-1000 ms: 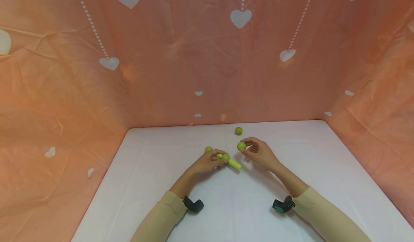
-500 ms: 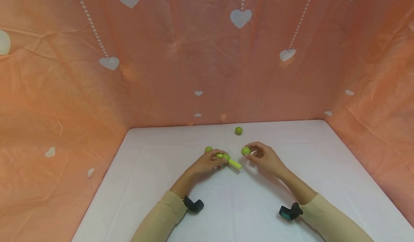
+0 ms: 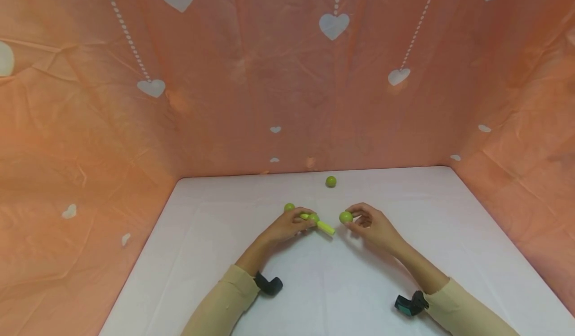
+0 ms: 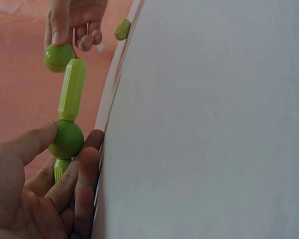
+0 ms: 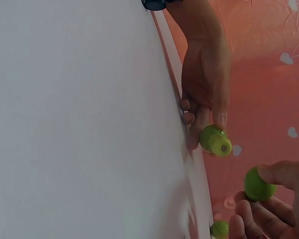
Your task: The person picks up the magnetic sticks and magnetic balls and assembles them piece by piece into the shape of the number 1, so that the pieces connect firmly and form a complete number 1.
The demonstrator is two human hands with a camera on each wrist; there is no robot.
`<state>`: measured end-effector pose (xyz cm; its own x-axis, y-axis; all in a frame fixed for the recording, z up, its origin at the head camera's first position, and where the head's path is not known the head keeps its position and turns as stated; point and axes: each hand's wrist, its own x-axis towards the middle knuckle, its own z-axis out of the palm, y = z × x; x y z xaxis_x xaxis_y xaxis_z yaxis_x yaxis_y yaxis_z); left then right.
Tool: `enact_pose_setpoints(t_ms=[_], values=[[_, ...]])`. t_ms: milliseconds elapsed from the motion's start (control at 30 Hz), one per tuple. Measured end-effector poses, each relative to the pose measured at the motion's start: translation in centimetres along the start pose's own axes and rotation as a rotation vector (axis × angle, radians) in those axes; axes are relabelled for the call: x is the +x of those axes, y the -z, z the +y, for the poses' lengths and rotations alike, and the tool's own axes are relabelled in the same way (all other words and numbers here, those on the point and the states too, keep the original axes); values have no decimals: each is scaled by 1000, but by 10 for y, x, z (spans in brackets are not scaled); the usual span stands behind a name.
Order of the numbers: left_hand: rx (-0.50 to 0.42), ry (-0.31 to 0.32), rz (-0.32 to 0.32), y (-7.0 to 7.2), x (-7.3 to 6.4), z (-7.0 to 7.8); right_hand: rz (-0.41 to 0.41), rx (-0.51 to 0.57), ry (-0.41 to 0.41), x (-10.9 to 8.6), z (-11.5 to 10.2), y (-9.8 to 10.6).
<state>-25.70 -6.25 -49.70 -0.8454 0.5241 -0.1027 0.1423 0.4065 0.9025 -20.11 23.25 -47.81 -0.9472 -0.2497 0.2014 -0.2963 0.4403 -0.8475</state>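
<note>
My left hand (image 3: 287, 225) pinches a green ball (image 4: 67, 140) between thumb and fingers. A yellow-green ribbed rod (image 4: 72, 89) sticks out from one side of this ball, and a second ribbed rod (image 4: 60, 170) from the other, partly hidden by the fingers. My right hand (image 3: 374, 226) pinches another green ball (image 3: 346, 217) by thumb and fingertips, to the right of the first rod's free end. That free end shows a small round hole (image 5: 224, 148) in the right wrist view. Both hands are held low over the white table.
One green ball (image 3: 331, 181) lies near the table's back edge, and another (image 3: 289, 207) shows just behind the left hand. The white table (image 3: 323, 286) is walled by orange cloth (image 3: 251, 76) with white hearts. A short green piece (image 4: 122, 30) shows past the right hand.
My right hand has moved back toward me and a little to the right, carrying its green ball. The left hand and its joined ball and rods stay in place.
</note>
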Motion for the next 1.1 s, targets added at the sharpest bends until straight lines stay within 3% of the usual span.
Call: enact_pose_setpoints(t_ms=[367,767,1100], values=[[6,0,1,-1,-1,1,-92,52,-47,-14,2,-1],[10,11,8,-1,0,1,-125,37,-87,-23,1,-8],[-4,14,12,-1,0,0,-151,44,-75,-24,2,-12]])
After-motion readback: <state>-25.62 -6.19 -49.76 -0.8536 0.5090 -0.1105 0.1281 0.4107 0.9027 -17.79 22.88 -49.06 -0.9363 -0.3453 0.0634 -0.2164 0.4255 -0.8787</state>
